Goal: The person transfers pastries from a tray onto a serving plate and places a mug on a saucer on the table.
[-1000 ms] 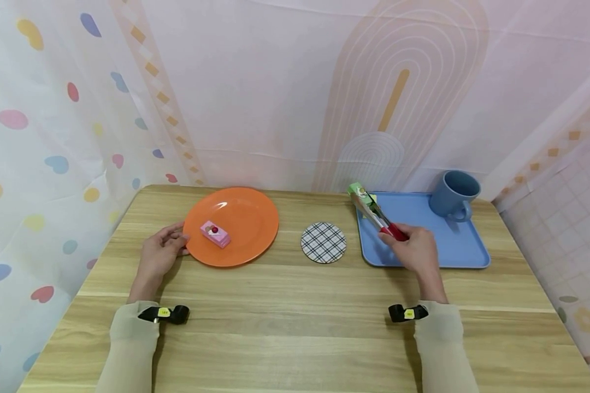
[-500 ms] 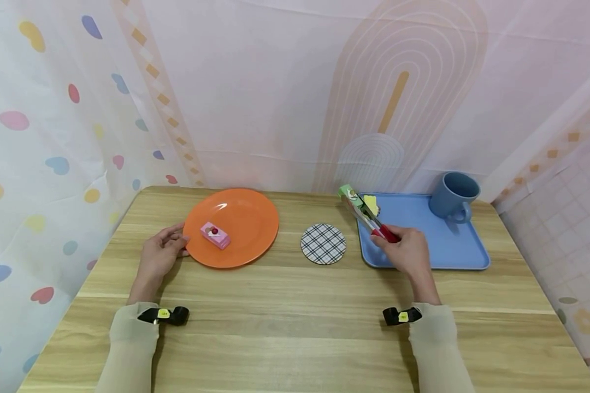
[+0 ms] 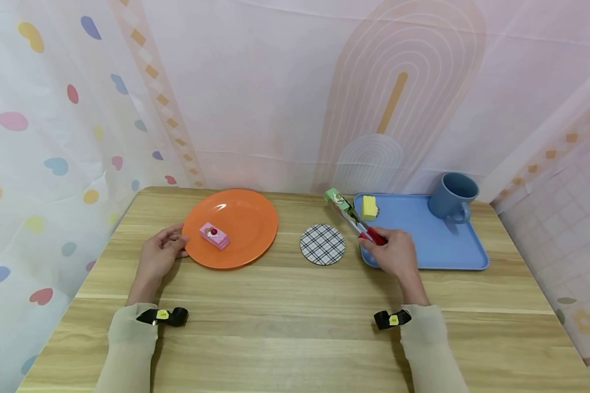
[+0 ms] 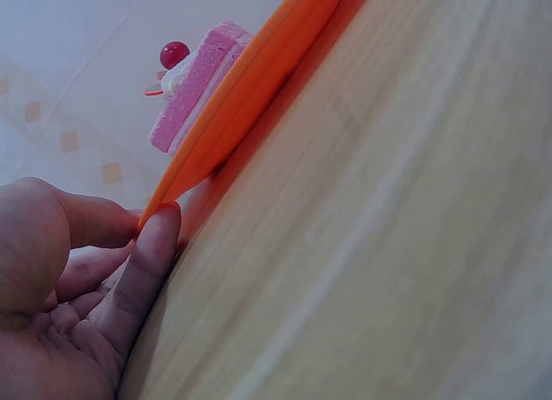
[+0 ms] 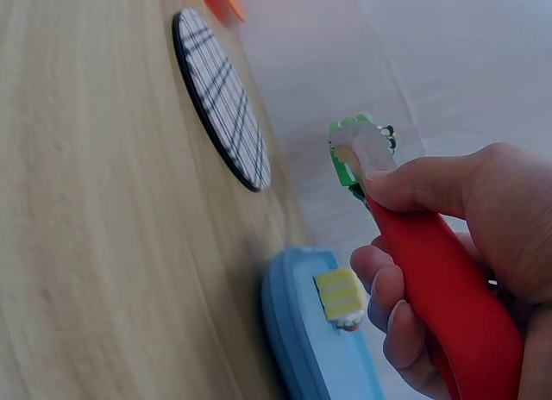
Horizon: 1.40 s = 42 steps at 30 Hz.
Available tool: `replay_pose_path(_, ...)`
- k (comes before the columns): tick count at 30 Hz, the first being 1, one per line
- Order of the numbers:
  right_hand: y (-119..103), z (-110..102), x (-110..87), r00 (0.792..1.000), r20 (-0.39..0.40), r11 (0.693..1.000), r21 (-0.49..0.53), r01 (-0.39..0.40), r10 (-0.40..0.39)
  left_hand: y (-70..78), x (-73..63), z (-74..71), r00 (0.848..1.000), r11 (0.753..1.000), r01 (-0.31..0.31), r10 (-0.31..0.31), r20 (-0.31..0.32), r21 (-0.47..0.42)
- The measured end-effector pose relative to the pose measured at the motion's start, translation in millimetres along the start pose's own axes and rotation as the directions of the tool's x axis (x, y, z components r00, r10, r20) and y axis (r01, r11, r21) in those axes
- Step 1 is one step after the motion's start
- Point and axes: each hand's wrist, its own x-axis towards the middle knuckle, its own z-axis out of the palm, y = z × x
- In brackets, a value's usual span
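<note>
My left hand (image 3: 159, 252) pinches the left rim of an orange plate (image 3: 253, 229) between thumb and fingers. On that plate lies a pink toy cake slice (image 3: 214, 236) topped with a red cherry. My right hand (image 3: 392, 251) grips tongs (image 5: 440, 288) by their red handles, thumb on top. Between the tong tips is a green toy cake slice (image 3: 335, 195), held in the air just left of the blue tray (image 3: 413, 240). A yellow toy cake slice (image 3: 369, 208) sits in the tray's back left corner.
At the tray's back right stands a blue mug (image 3: 453, 195), handle toward the front. A round plaid coaster (image 3: 323, 244) lies on the wooden table (image 3: 285, 327) between plate and tray. A patterned curtain (image 3: 255, 98) hangs behind the table.
My right hand has moved left with the tongs, carrying the green cake slice off over the tray's left edge and uncovering the yellow slice. The left hand stays on the plate's rim.
</note>
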Motion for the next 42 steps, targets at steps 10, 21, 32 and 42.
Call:
replay_pose_path(10, -6, 11, -0.8, 0.999, 0.009, 0.999, -0.019, 0.034, -0.034, -1.0, -1.0, 2.5, 1.0, 1.0, 0.005, -0.005, 0.005, -0.012)
replay_pose_path(21, -14, 17, -5.1, 0.998, 0.05, 0.998, 0.053, 0.039, -0.041, -3.4, -1.2, 3.0, 1.0, 1.0, -0.002, 0.002, 0.011, -0.016)
replay_pose_path(32, -29, 33, -8.3, 0.996, 0.05, 0.995, 0.078, 0.069, -0.073, -5.9, -2.3, -9.8, 1.0, 0.999, -0.015, 0.014, 0.006, 0.03)
replay_pose_path(42, -33, 33, -11.8, 0.995, 0.078, 0.994, 0.099, 0.053, -0.061, -2.0, 0.9, -1.1, 1.0, 1.0, -0.011, 0.011, 0.016, 0.009)
